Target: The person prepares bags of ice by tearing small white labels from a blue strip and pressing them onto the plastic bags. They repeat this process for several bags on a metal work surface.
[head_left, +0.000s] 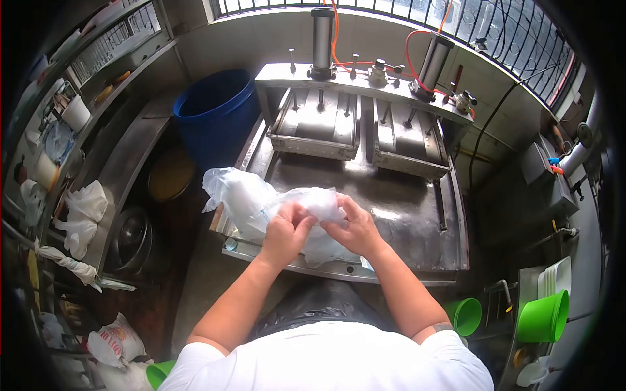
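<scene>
Over the near edge of the steel table (411, 234), both hands pinch a thin, translucent plastic bag (315, 201). My left hand (285, 229) has its thumb and fingers closed on the bag's near side. Opposite it, my right hand (354, 227) grips the bag's edge, and the thumbs almost meet. A bulky pile of whitish plastic bags (238, 193) lies at the table's left front corner, beside my left hand. More crumpled plastic hangs below the hands, by the table's front rim.
Behind the table stands a press frame with two metal cylinders (322, 42) above two perforated trays (316, 146). A blue barrel (215, 107) is at the back left. Shelves with containers line the left wall. Green buckets (544, 317) sit at the right. A sack (117, 340) lies at lower left.
</scene>
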`<action>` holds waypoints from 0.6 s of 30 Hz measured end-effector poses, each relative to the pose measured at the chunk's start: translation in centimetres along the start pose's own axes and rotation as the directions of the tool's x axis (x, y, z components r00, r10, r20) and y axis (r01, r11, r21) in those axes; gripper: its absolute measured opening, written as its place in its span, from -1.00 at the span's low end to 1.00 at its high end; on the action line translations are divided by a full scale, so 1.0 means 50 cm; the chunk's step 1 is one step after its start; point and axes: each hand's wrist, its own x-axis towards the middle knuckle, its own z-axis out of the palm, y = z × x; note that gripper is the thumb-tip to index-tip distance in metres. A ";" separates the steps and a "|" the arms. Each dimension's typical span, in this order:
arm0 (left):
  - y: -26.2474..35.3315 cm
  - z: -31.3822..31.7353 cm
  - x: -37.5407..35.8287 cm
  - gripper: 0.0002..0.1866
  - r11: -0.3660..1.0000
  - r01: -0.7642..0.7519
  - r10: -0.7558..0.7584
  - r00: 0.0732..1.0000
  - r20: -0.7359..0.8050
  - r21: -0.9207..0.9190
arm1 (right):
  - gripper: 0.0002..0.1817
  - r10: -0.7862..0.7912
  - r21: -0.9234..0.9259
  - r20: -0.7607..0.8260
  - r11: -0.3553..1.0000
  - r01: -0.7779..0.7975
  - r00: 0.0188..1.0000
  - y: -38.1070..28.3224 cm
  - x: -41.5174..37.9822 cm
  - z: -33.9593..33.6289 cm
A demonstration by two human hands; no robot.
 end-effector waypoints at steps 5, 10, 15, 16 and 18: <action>-0.020 -0.030 0.011 -0.65 0.994 0.086 -0.089 0.995 0.044 0.064 | -0.50 -0.035 -0.022 -0.040 0.999 0.035 0.999 0.023 -0.011 0.013; -0.072 -0.016 -0.052 -0.79 0.950 -0.134 0.178 0.975 -0.136 0.282 | -0.42 -0.046 -0.102 -0.215 0.995 0.024 0.976 0.046 -0.077 0.014; -0.034 0.008 -0.120 -0.71 0.930 -0.271 0.275 0.961 0.017 0.250 | -0.35 0.224 -0.178 -0.172 0.951 -0.254 0.959 0.108 -0.198 0.027; -0.023 0.014 -0.115 -0.67 0.913 -0.311 0.326 0.945 -0.016 0.264 | -0.34 0.324 -0.111 -0.149 0.933 -0.342 0.934 0.121 -0.217 0.033; -0.007 0.025 -0.093 -0.55 0.890 -0.341 0.375 0.925 -0.060 0.304 | -0.36 0.368 -0.079 -0.120 0.922 -0.378 0.922 0.113 -0.223 0.039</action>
